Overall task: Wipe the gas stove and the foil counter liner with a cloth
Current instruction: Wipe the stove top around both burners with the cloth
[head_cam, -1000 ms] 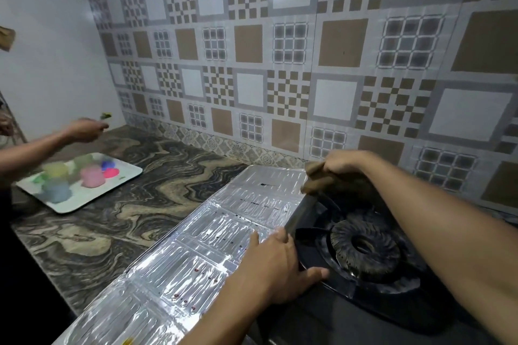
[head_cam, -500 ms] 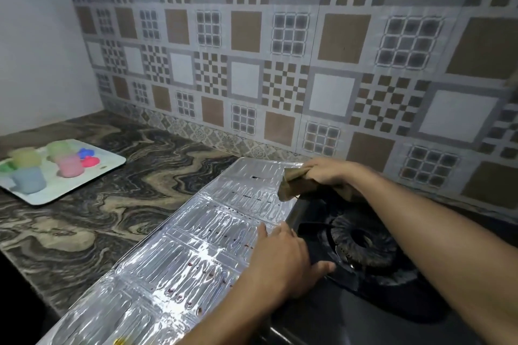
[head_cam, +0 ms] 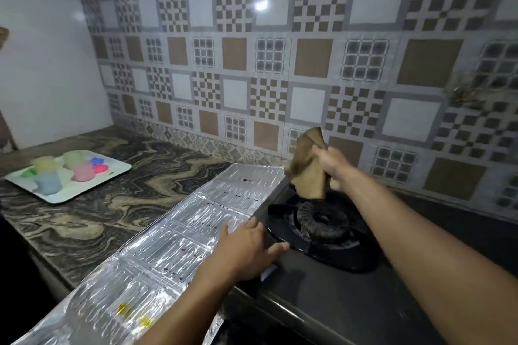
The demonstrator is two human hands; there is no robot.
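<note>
A black gas stove (head_cam: 322, 291) sits at the lower right, with a dark round burner (head_cam: 322, 222) near its left end. Left of it lies the shiny foil counter liner (head_cam: 157, 258), with small red and yellow spots on it. My right hand (head_cam: 332, 168) grips a brown cloth (head_cam: 307, 166) and holds it in the air above the stove's back left corner, in front of the tiled wall. My left hand (head_cam: 249, 253) rests flat with spread fingers across the stove's left edge and the foil.
A white tray (head_cam: 92, 183) with several pastel cups and small coloured pieces stands on the marbled counter (head_cam: 140, 190) at the left. The patterned tile wall rises right behind the stove. The counter's front edge drops off at the lower left.
My right hand has lifted the cloth off the stove's back left corner into the air. The other person's hand over the tray has left the view. My left hand stays put.
</note>
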